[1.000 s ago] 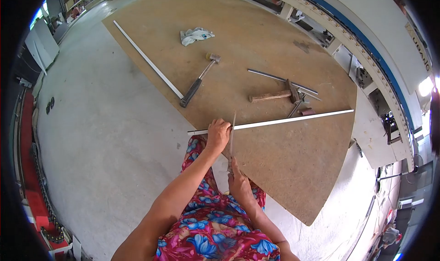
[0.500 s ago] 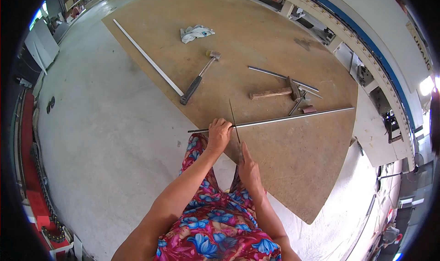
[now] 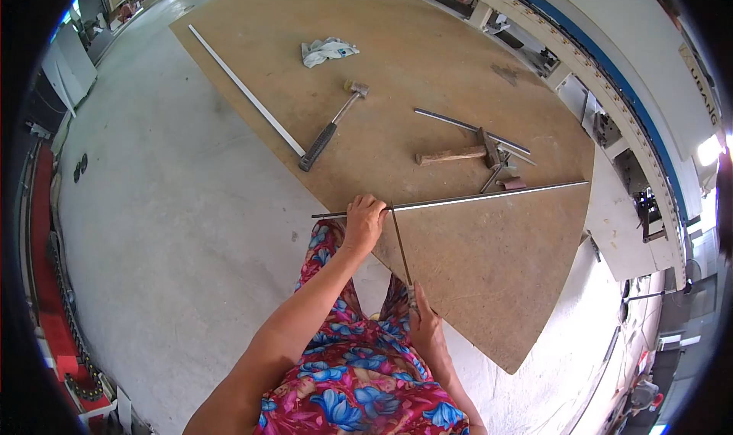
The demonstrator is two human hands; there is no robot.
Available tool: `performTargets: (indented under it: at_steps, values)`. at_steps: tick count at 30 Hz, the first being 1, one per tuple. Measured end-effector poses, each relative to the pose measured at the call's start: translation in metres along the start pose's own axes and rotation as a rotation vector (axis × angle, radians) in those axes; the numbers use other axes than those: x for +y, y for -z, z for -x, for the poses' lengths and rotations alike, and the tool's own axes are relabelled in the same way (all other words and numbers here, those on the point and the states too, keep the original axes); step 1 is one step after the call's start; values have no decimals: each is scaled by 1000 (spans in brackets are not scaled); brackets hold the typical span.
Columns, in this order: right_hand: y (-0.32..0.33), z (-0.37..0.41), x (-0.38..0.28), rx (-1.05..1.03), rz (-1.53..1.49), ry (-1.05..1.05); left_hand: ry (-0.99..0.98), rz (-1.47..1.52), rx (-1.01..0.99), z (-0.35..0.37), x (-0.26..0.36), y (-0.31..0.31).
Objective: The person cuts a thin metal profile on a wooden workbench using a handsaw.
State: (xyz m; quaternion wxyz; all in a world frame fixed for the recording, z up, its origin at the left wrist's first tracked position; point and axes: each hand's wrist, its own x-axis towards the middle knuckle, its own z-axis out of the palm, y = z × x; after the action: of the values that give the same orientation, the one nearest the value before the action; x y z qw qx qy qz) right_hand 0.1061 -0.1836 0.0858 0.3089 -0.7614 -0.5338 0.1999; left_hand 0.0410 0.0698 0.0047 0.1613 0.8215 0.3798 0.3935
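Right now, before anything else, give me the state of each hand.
Left hand: closed over the long strip.
Right hand: closed, holding the thin tool at its near end.

A pale grey floor point(image 3: 168, 175) fills the left side of the frame and shows again at the lower right, whitened by glare. A broad brown table point(image 3: 256, 22) spreads across the middle. A large white-and-blue machine point(image 3: 626, 22) takes up the upper right. Red metalwork point(image 3: 43, 206) lines the left edge; daylight shows through a window point(image 3: 74, 9) at upper left.
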Motion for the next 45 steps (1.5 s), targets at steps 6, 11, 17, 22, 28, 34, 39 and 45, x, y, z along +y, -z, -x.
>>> performTargets:
  at_steps: [6, 11, 17, 22, 28, 34, 39, 45]
  values:
    - [19, 1, -7, -70, -169, -287, -46, 21, 31, -2, 1, 3]
    - [18, -3, -4, 29, -179, -262, -46, 71, 8, -2, 0, 9]
    - [12, 3, 15, 202, -219, -214, 35, 77, -47, 5, -19, 41]
    - [15, 5, 12, 249, -226, -244, 21, -117, -33, 10, -34, 78]
    - [-9, -2, 28, 270, -117, -98, 12, -142, -4, 12, -34, 77]
    - [-5, -13, 20, 158, -69, -180, -38, -137, -48, 3, -4, 54]
    - [-5, -17, 16, 111, -86, -266, -92, -120, -110, -10, 13, 22]
    - [-12, -25, 16, 147, -65, -159, -33, -60, -144, -21, 19, -10]
